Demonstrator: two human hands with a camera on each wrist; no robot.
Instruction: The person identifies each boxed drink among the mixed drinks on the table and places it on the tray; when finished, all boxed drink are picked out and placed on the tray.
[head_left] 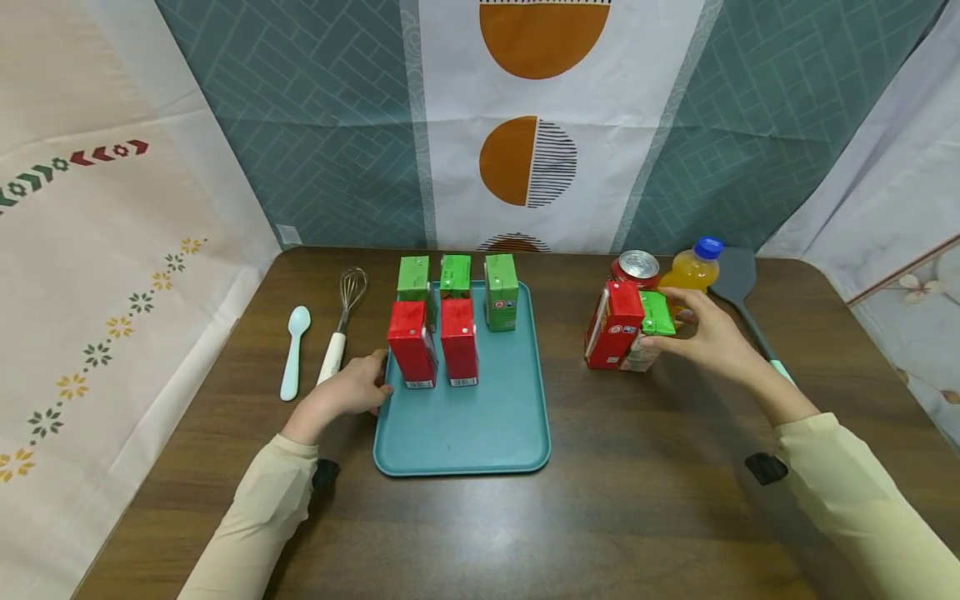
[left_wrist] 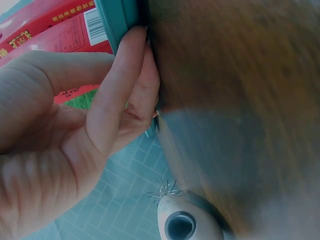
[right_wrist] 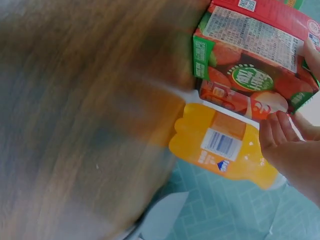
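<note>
My left hand (head_left: 356, 386) is at the left edge of a teal tray (head_left: 465, 433), its thumb and fingers gripping the rim in the left wrist view. On the tray stand two red drink cartons (head_left: 460, 342) in front and three green drink cartons (head_left: 501, 293) behind. To the right, my right hand (head_left: 708, 333) holds a green-topped juice carton (right_wrist: 245, 72) with fruit pictures, thumb on one side and fingers on the other. Another red drink carton (head_left: 615, 325) stands right beside it. Just behind are a red can (head_left: 637, 267) and a blue-capped bottle of orange drink (right_wrist: 220, 145).
A whisk (head_left: 343, 321) and a pale blue spoon (head_left: 295, 354) lie left of the tray. A grey spatula (head_left: 738, 283) lies at the back right, its handle running towards my right wrist. Patterned cloth (head_left: 337, 125) hangs behind the wooden table (head_left: 600, 517).
</note>
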